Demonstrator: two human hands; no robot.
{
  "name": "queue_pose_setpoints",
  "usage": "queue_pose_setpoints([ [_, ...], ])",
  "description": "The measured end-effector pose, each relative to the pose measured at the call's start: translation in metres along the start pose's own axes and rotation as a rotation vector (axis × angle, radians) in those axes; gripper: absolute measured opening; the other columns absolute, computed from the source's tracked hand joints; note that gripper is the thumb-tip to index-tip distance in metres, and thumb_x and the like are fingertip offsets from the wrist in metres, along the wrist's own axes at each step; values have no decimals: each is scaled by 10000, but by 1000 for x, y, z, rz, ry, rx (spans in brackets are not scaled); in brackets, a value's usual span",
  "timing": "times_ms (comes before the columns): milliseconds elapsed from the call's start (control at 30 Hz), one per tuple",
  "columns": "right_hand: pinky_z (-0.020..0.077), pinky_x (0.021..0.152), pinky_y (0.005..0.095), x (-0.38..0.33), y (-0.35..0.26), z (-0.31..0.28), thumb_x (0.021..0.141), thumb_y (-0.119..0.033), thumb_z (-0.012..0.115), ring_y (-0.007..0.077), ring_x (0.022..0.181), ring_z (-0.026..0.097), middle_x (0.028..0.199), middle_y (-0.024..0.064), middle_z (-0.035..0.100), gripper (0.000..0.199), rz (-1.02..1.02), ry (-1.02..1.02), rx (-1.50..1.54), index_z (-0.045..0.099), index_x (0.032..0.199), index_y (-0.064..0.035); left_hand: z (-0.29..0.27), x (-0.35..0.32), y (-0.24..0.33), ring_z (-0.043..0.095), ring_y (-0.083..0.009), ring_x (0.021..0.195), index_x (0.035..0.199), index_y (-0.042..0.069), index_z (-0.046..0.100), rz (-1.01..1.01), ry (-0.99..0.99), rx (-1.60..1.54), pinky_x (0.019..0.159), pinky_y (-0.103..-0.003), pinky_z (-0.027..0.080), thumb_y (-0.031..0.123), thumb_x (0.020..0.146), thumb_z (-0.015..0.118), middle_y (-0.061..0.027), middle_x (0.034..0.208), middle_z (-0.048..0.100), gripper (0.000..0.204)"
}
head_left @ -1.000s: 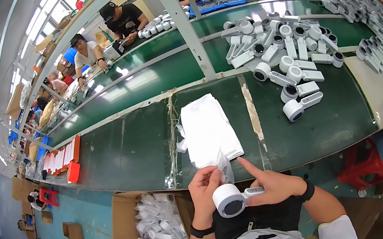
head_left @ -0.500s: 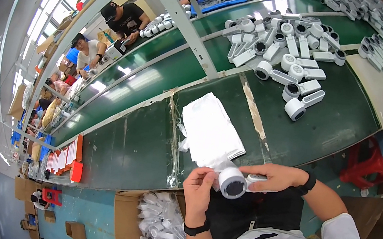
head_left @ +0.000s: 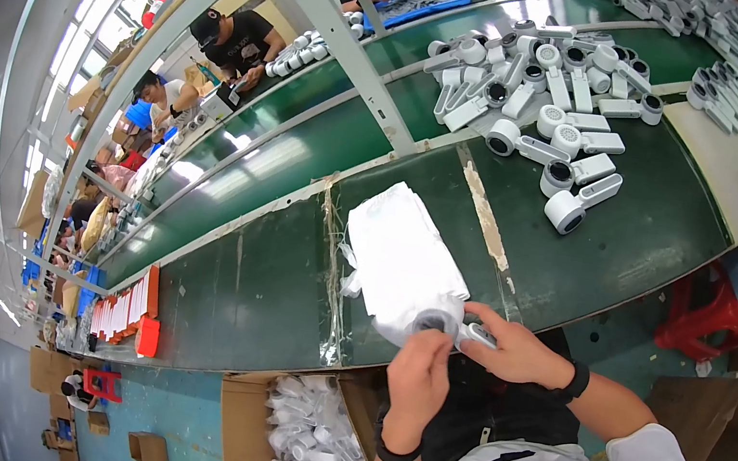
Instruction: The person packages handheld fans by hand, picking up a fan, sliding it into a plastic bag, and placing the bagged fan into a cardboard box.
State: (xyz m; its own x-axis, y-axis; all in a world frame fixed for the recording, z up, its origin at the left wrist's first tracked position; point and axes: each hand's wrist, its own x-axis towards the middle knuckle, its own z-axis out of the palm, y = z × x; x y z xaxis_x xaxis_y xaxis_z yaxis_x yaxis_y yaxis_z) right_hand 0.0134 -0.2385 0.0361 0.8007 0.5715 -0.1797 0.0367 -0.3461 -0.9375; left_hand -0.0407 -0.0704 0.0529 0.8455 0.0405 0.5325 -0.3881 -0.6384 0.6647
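Observation:
A white handheld fan with a round, dark-centred head (head_left: pixel 438 320) is in front of me, over the near end of a stack of white plastic bags (head_left: pixel 405 246). My right hand (head_left: pixel 515 351) is closed round its handle. The fingers of my left hand (head_left: pixel 421 368) are pinched together at the near side of the fan head. What exactly they grip is blurred; hazy, see-through film seems to lie round the head.
Many similar fans (head_left: pixel 548 94) lie heaped on the green table (head_left: pixel 249 308). Below its edge stands a cardboard box (head_left: pixel 241 439) of bagged fans (head_left: pixel 319 442). Red-orange items (head_left: pixel 127 307) stand at the left end. A person sits at right by a red stool (head_left: pixel 716 313); others work across the bench.
The fan has moved slightly away and left, over the bags' near end. My left hand has shifted from the head's left side to its near side.

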Motion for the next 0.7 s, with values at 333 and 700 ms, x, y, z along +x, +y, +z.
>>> queue_pose_setpoints([
  [333,462,865,267,27,27,31,944,-157,589,127,1034,554,1200,99,568,604,-260,292,746,275,1448,-49,24,-32,0,633,-190,811,1037,-10,592,-193,-148,-444,709,-269,514,-51,854,611,-102,954,627,189],
  [700,468,734,379,20,3,36,803,-74,624,331,861,592,930,131,642,209,-549,651,-15,651,1001,-11,29,-42,-18,555,-249,1128,1395,170,327,-823,10,-1278,855,-436,510,146,966,516,-52,1285,514,469],
])
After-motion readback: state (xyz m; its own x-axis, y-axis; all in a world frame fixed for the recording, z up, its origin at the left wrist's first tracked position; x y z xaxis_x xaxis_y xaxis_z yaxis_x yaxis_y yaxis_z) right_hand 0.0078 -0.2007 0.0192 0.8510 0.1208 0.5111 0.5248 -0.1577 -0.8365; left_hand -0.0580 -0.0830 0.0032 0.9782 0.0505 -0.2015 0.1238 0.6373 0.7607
